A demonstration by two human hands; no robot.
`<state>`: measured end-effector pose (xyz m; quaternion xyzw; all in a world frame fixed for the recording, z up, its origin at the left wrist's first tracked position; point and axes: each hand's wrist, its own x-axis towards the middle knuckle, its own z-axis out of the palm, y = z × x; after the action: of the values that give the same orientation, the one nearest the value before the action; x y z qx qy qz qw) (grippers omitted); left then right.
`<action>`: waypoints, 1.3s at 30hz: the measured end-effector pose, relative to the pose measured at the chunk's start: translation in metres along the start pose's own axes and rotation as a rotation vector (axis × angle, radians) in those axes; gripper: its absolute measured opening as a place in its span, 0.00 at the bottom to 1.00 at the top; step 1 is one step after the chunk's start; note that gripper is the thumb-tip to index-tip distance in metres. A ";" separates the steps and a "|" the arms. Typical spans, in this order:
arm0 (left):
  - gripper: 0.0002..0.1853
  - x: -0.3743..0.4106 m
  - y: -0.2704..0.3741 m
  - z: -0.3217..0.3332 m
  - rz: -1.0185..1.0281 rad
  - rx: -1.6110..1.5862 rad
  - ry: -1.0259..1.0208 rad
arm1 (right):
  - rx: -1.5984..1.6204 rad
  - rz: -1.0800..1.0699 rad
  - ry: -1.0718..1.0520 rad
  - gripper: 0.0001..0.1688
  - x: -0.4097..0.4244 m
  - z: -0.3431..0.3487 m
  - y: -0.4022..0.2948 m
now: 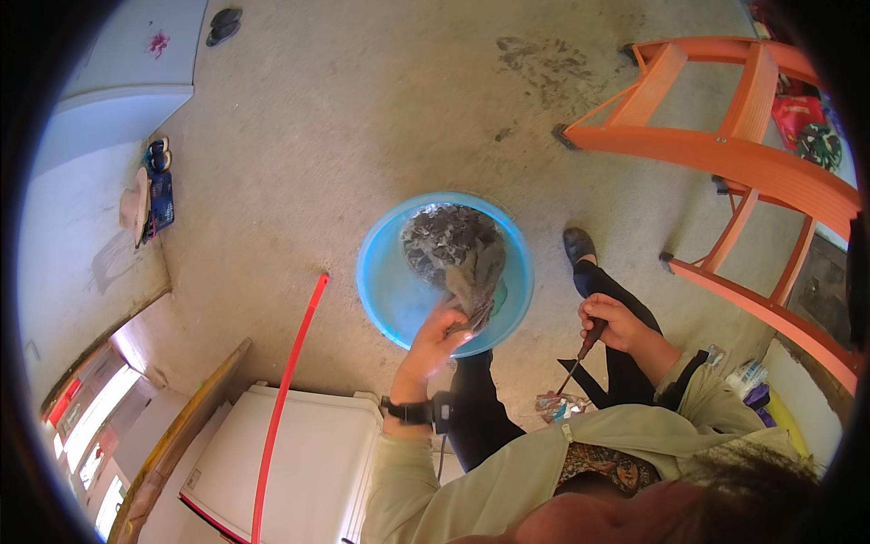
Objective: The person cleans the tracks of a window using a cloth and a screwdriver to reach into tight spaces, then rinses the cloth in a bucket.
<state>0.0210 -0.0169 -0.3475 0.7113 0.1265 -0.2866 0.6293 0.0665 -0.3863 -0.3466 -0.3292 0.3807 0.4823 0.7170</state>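
Note:
A light blue plastic basin (366,272) stands on the floor in front of my legs. Inside it, toward the far right side, lies a dark grey mottled bundle (452,245); its material is hard to make out. A cloth-like grey end (476,289) of the bundle hangs toward me. My left hand (435,340) pinches this end over the basin's near rim. To the right of the basin, my right hand (610,325) grips the dark handle of a screwdriver-like tool (586,348). Its thin metal shaft points down and left, over a crumpled plastic wrapper (561,406).
Orange stepladders (686,146) rise at the right. A red pole (289,377) slants up beside a white appliance (306,442) at lower left. By the left wall are a blue plastic basket (162,200) and a brimmed hat (136,207). Dark slippers (223,27) lie far off.

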 end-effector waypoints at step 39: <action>0.33 0.089 -0.115 0.039 -0.365 0.242 0.376 | -0.142 0.092 0.037 0.09 0.027 0.003 0.031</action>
<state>0.0205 -0.0508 -0.4944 0.7872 0.3318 -0.2711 0.4435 0.0449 -0.3621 -0.3714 -0.3701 0.3734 0.5345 0.6618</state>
